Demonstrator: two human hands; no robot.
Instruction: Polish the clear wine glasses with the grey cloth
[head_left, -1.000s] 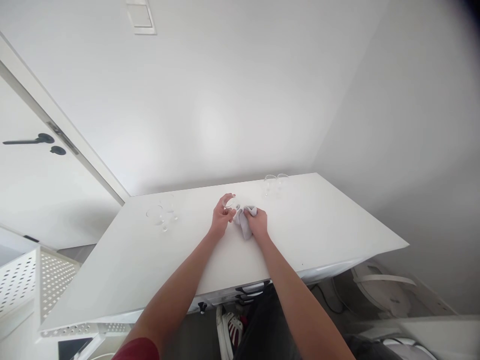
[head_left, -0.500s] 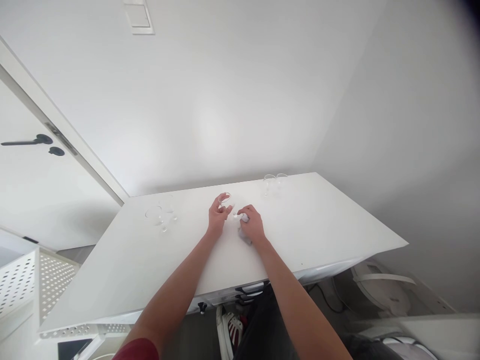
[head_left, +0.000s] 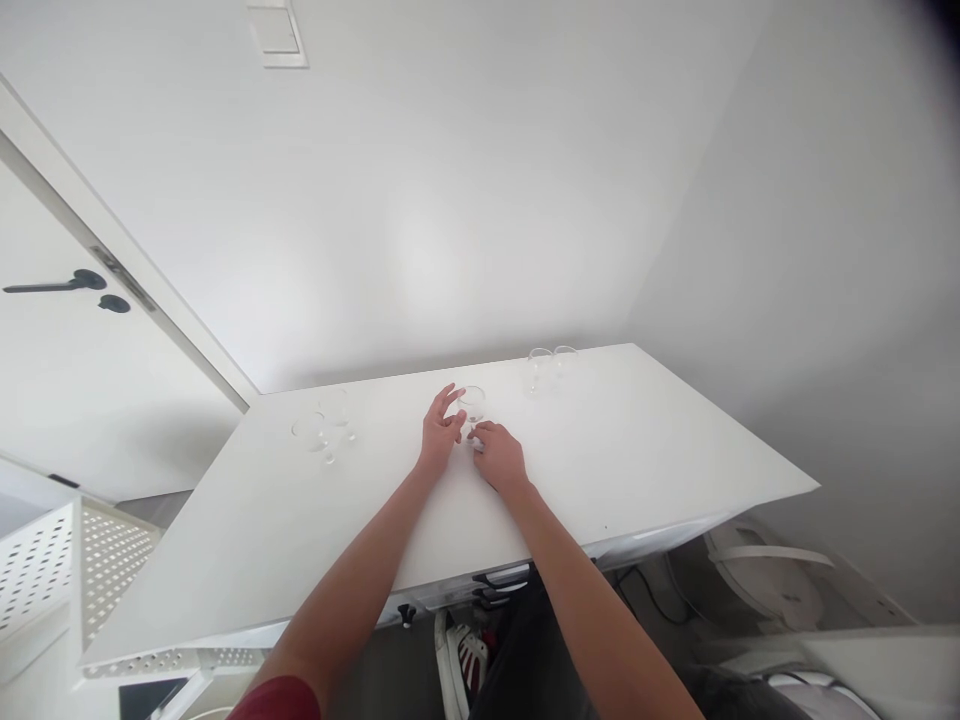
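Note:
A clear stemmed wine glass (head_left: 472, 408) stands out in the middle of the white table top, its bowl uppermost. My left hand (head_left: 442, 428) is beside the bowl with fingers apart, the fingertips close to the rim; whether they touch the glass I cannot tell. Low on the glass, the bent fingers of my right hand (head_left: 500, 455) close around the stem or foot. No grey cloth shows around the right hand now; it may be hidden under the palm.
Two clear glasses (head_left: 309, 432) are on the table's left part. Two more glasses (head_left: 541, 368) stand near the back edge, right of centre. The white table (head_left: 637, 440) meets a wall behind. A door handle (head_left: 52, 284) is at far left.
The glass has moved right out of my left hand's grasp, and the left fingers have spread. My right hand has shifted slightly left to its base. The grey cloth no longer shows.

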